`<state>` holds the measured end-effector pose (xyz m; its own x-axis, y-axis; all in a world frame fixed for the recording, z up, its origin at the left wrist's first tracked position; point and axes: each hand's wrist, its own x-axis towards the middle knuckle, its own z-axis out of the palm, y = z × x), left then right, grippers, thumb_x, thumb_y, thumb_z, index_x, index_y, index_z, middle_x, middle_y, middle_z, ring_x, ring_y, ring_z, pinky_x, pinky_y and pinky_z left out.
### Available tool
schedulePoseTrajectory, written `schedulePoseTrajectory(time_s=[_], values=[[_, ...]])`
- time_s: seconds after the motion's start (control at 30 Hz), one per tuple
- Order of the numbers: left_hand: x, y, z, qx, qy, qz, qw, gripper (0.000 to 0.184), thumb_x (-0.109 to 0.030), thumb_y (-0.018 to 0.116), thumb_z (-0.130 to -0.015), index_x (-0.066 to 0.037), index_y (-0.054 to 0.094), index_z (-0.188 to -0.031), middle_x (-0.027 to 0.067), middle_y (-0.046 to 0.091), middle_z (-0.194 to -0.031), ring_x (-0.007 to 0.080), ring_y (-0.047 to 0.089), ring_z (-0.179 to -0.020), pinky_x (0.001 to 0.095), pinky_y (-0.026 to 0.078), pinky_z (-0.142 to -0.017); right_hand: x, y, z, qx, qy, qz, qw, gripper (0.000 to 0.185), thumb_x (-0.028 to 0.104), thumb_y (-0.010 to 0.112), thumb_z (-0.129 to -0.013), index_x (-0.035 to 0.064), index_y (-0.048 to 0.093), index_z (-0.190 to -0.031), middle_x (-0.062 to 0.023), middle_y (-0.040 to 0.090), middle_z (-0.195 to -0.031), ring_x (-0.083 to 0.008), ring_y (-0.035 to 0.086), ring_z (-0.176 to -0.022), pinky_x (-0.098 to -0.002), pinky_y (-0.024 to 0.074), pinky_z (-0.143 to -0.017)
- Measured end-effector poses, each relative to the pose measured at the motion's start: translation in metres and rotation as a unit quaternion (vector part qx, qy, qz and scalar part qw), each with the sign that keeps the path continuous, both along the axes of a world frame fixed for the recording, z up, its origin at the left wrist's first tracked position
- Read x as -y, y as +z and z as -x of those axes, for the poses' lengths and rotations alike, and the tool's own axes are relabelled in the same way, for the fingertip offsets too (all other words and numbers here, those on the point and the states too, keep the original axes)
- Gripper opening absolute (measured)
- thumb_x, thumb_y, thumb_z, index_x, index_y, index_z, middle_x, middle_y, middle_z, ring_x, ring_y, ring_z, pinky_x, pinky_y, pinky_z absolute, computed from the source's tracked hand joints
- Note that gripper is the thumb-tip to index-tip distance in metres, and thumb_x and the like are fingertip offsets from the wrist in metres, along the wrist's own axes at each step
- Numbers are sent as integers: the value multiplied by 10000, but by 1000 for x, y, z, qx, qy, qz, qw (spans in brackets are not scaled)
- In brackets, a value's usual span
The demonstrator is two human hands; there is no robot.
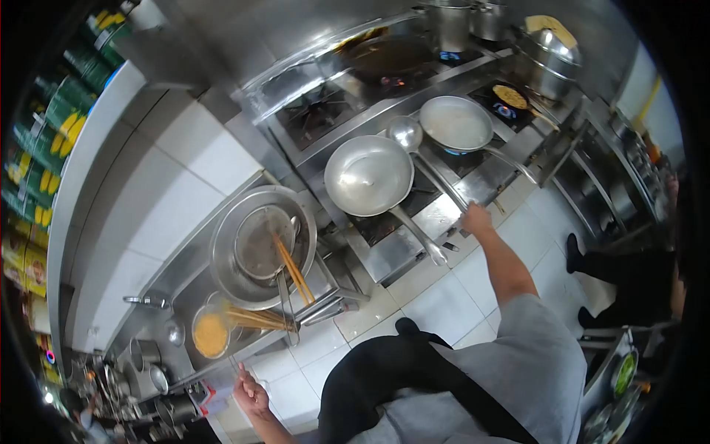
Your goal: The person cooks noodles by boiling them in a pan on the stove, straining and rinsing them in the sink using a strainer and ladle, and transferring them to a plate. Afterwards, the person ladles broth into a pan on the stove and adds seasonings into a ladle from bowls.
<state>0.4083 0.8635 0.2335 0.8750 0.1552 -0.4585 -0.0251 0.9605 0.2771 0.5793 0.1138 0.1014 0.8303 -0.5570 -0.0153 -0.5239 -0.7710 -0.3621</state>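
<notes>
Near the left hand (251,392), a bowl (214,357) holds yellow food (211,334).

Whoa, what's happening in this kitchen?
Someone is at the stove, and their right hand holds a long ladle. The ladle's bowl sits between two big pans, one on the left and one on the right, with a blue flame under the right one. Their left hand is low by the sink, near a bowl of something yellow; I can't tell whether it grips anything. Another person stands off to the right.
</notes>
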Motion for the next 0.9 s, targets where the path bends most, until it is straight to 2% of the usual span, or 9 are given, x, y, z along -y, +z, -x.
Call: schedulePoseTrajectory(time_s=[0.07, 0.13, 0.17, 0.23, 0.27, 0.3, 0.5, 0.73, 0.9], values=[[3, 7, 3, 0, 1, 46, 999, 348, -68, 313, -971, 63, 444, -1266, 22, 415, -707, 73, 247, -435, 196, 240, -335, 13, -15, -10, -13, 15, -32, 999, 439, 233, 638, -815, -25, 581, -1166, -244, 645, -1038, -312, 644, -956, -441, 505, -791], [4, 1, 6, -21, 10, -85, 996, 330, -57, 335, -973, 45, 449, -1265, 0, 381, -648, 70, 247, -405, 205, 225, -324, 16, 12, -17, -123, 30, -313, 941, 465, 203, 611, -816, -21, 557, -1220, -147, 638, -950, -250, 632, -855, -388, 522, -706], [7, 1, 9, -19, 4, -74, 997, 323, -41, 346, -968, 40, 453, -1262, -7, 373, -626, 70, 246, -393, 210, 220, -318, 47, -20, -24, 42, 317, -246, 915, 372, 188, 599, -818, -2, 583, -1136, -91, 597, -852, -207, 595, -746, -358, 504, -624], [9, 10, 5, -23, 13, -70, 997, 304, -1, 371, -957, 28, 466, -1244, -18, 355, -594, 64, 248, -382, 212, 217, -315, 31, -11, -50, -11, 26, -625, 780, 75, 160, 564, -825, 91, 562, -852, 9, 476, -655, -125, 457, -496, -290, 396, -423], [8, 12, 5, -29, -7, -135, 990, 275, 1, 376, -960, 15, 479, -1214, -16, 371, -610, 61, 256, -389, 206, 222, -316, 29, 9, -57, 33, 237, -528, 815, 127, 173, 571, -831, 134, 470, -765, 20, 447, -618, -91, 406, -442, -272, 326, -367], [2, 10, 4, -21, -11, -104, 994, 264, -2, 384, -960, 8, 479, -1206, -9, 390, -632, 58, 266, -401, 201, 234, -317, 6, 42, -55, -5, 45, -602, 797, 105, 176, 558, -836, 120, 484, -788, 11, 456, -619, -108, 418, -426, -253, 340, -362], [-29, 19, -6, 5, -11, -21, 1000, 258, -26, 417, -963, -13, 457, -1218, 23, 454, -731, 56, 308, -461, 183, 276, -321, -76, 127, -1, 61, 96, -317, 942, 75, 79, 484, -821, 60, 497, -892, -30, 444, -611, -143, 465, -413, -299, 414, -362], [-86, 9, -17, 14, -62, -16, 998, 258, -35, 425, -957, -24, 464, -1212, 30, 468, -743, 56, 308, -466, 180, 273, -319, -199, 212, 61, 183, 115, -464, 859, 237, 28, 456, -820, 61, 480, -1053, -14, 433, -629, -114, 417, -378, -262, 372, -338], [-154, 29, -5, 10, -122, -15, 992, 269, -36, 427, -947, -58, 485, -1209, 31, 481, -753, 43, 273, -431, 176, 239, -304, -357, 277, 109, 46, 190, -416, 888, 240, -19, 467, -808, 32, 475, -1043, -29, 458, -694, -109, 419, -369, -248, 349, -325]])
